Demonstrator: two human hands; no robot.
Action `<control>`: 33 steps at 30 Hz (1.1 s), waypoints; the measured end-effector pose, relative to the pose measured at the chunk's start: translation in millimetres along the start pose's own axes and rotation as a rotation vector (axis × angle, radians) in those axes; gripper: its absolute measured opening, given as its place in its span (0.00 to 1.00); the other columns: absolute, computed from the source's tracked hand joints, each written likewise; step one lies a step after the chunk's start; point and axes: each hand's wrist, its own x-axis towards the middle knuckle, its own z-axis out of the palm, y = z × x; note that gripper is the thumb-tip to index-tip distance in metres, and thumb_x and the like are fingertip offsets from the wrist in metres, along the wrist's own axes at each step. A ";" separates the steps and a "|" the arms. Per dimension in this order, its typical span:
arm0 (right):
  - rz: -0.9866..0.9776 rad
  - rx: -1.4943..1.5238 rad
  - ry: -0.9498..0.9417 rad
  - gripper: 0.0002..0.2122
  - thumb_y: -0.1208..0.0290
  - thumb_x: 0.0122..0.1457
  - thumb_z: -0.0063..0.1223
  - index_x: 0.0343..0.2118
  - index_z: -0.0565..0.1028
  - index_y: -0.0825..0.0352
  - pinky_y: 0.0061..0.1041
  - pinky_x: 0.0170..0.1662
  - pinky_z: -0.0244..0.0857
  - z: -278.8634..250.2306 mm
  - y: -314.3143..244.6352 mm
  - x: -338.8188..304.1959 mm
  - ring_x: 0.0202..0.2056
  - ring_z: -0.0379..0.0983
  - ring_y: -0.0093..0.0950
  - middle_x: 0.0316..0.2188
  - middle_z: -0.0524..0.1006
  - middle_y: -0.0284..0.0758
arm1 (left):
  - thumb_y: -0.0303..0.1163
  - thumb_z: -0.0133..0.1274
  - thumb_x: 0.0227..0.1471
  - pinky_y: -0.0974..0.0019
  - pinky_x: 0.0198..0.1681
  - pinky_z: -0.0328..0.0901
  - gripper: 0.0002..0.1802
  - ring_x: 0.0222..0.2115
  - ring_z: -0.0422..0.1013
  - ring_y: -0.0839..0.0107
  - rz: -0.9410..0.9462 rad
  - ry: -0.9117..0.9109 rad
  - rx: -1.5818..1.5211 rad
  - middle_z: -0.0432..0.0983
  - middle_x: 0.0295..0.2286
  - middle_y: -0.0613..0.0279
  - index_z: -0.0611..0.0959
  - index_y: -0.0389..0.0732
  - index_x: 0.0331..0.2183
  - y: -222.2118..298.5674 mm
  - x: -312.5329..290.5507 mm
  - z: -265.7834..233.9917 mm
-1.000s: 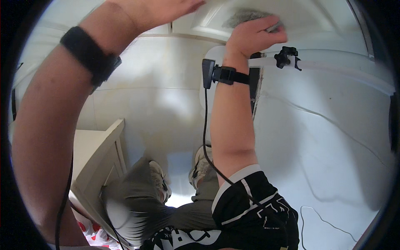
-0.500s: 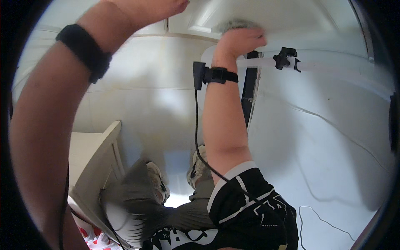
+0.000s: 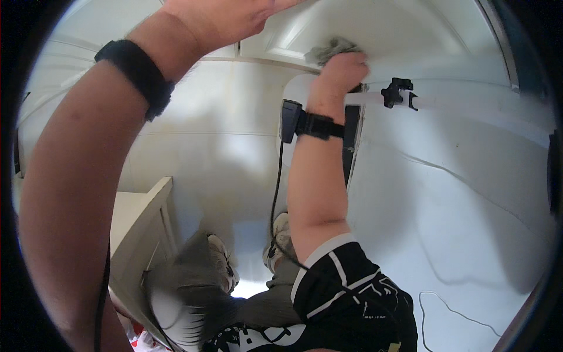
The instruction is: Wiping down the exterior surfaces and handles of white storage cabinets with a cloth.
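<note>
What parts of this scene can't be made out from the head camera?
- Left hand: fingertips cut off by the top edge.
- Grey cloth: mostly hidden under the right hand.
- Shoes: partly hidden by the right forearm and trousers.
- Cable: too thin to trace.

Background stuff here: a black knob (image 3: 396,92) clamped on a white bar (image 3: 469,104) running off to the right. White cabinet (image 3: 141,223) sits at the lower left against the white wall (image 3: 211,152). Two sneakers (image 3: 223,264) down on the pale floor (image 3: 469,246), and a thin cable (image 3: 440,305) lies looped on the floor near the lower right.
</note>
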 end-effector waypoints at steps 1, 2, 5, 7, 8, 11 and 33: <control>-0.183 0.004 0.031 0.20 0.59 0.74 0.38 0.48 0.60 0.78 0.40 0.53 0.65 8.1 -14.5 -5.4 0.49 0.72 0.47 0.49 0.70 0.59 | 0.35 0.50 0.56 0.50 0.72 0.44 0.35 0.71 0.48 0.68 0.001 0.010 0.029 0.56 0.69 0.69 0.69 0.49 0.66 -3.3 -6.4 -0.3; -0.397 -0.034 0.091 0.20 0.60 0.74 0.38 0.48 0.60 0.78 0.40 0.53 0.65 2.6 -47.8 -4.0 0.47 0.72 0.46 0.48 0.71 0.58 | 0.35 0.49 0.57 0.50 0.72 0.44 0.34 0.71 0.49 0.68 -0.008 0.064 0.016 0.56 0.69 0.69 0.69 0.48 0.65 6.2 -2.7 9.1; -0.552 0.033 0.094 0.18 0.59 0.72 0.44 0.45 0.61 0.75 0.42 0.47 0.67 21.1 -135.0 -36.9 0.40 0.73 0.48 0.39 0.72 0.54 | 0.36 0.48 0.58 0.52 0.71 0.46 0.33 0.70 0.50 0.68 -0.011 0.060 0.044 0.58 0.68 0.68 0.70 0.46 0.65 -1.0 -9.4 0.6; -0.759 -0.017 0.239 0.17 0.60 0.68 0.53 0.44 0.72 0.73 0.36 0.43 0.69 32.7 -138.2 -27.5 0.36 0.75 0.42 0.34 0.76 0.48 | 0.36 0.48 0.58 0.53 0.71 0.47 0.33 0.70 0.51 0.68 0.000 0.079 0.055 0.59 0.68 0.68 0.70 0.45 0.65 -1.7 -7.9 -0.5; -0.793 -0.133 0.219 0.16 0.60 0.71 0.47 0.42 0.68 0.73 0.37 0.41 0.68 31.8 -134.1 -34.5 0.32 0.72 0.41 0.32 0.75 0.45 | 0.35 0.48 0.58 0.54 0.71 0.47 0.33 0.70 0.52 0.68 0.009 0.091 0.052 0.60 0.67 0.68 0.70 0.45 0.64 1.2 -6.2 -0.8; -0.776 -0.242 -0.058 0.17 0.59 0.71 0.45 0.44 0.63 0.73 0.46 0.41 0.69 28.6 -87.7 -57.2 0.35 0.74 0.53 0.33 0.73 0.53 | 0.34 0.48 0.57 0.56 0.71 0.48 0.33 0.69 0.52 0.69 -0.049 0.202 -0.012 0.61 0.67 0.68 0.70 0.45 0.64 2.5 -9.1 21.6; -1.009 -0.275 0.152 0.12 0.66 0.71 0.45 0.38 0.66 0.72 0.48 0.36 0.67 31.9 -113.8 -35.5 0.30 0.73 0.58 0.28 0.74 0.53 | 0.38 0.51 0.56 0.56 0.71 0.48 0.35 0.69 0.52 0.71 -0.070 0.384 0.090 0.61 0.67 0.68 0.70 0.44 0.64 9.8 4.5 51.7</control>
